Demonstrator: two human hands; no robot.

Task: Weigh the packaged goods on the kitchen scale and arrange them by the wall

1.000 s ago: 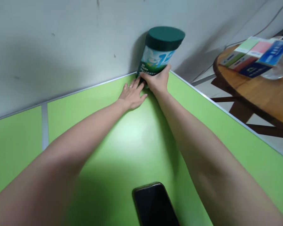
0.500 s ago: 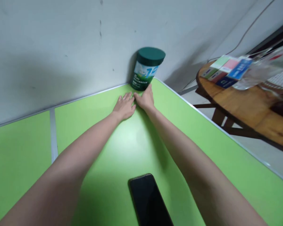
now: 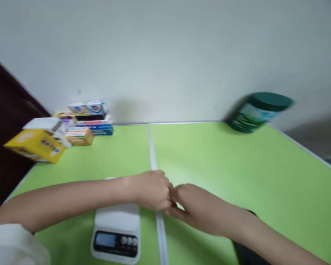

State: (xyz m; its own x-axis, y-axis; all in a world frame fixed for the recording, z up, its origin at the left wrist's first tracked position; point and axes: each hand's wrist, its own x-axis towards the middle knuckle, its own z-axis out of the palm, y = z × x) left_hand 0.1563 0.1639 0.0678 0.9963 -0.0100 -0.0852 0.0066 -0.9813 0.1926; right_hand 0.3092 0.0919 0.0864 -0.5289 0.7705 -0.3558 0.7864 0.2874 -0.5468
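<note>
My left hand [image 3: 153,189] reaches in from the left above the kitchen scale [image 3: 117,221], its fingers curled closed and no object showing in it. The fingertips of my right hand [image 3: 197,208] meet those curled fingers over the grey strip of the table; its thumb and forefinger are apart, and the other fingers are hidden. The white scale has a dark panel with a display and round buttons. My left forearm covers its far part. A black phone [image 3: 246,252] lies partly hidden under my right forearm.
A dark green lidded tub [image 3: 255,114] stands by the wall at the back right. At the back left are a yellow box [image 3: 40,145], an orange box [image 3: 79,136] and several stacked small boxes [image 3: 98,123]. The green table [image 3: 287,176] meets the wall behind.
The view has swung left, bringing the scale and boxes into sight. Both hands have left the tub and come together nearer to me. The left hand, flat before, is now curled.
</note>
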